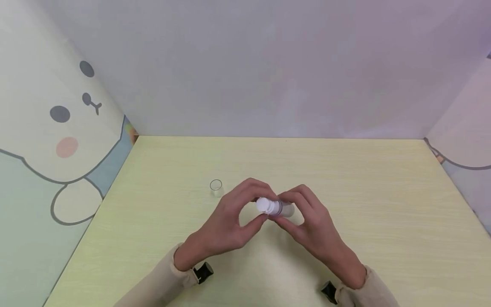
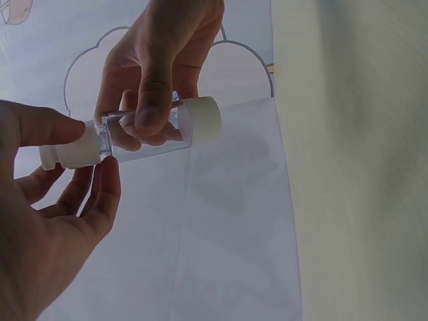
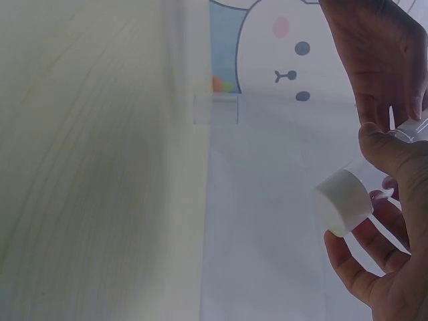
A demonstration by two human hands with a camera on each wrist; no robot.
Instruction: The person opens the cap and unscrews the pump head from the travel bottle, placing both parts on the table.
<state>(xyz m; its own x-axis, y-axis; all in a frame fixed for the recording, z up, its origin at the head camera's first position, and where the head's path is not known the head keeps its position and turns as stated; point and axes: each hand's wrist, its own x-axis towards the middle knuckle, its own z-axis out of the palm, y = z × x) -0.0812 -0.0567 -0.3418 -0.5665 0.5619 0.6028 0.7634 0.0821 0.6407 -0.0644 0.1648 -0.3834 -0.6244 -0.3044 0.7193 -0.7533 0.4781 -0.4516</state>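
Above the middle of the table, both hands hold a small clear bottle point(image 1: 287, 209) with a white cap point(image 2: 81, 151). It lies on its side in the air, cap toward the left. My left hand point(image 1: 226, 219) pinches the cap between thumb and fingers. Thumb and fingers of my right hand point(image 1: 313, 221) grip the clear body. A wide white end piece point(image 3: 343, 200) forms the bottle's other end. Whether the cap is loose on the neck I cannot tell.
A small clear cup point(image 1: 216, 188) stands on the pale wooden table point(image 1: 184, 157), just beyond the left hand. Grey-white panel point(image 1: 268, 72) rises along the table's back edge. Cartoon-printed panels point(image 1: 57, 128) flank the table on both sides.
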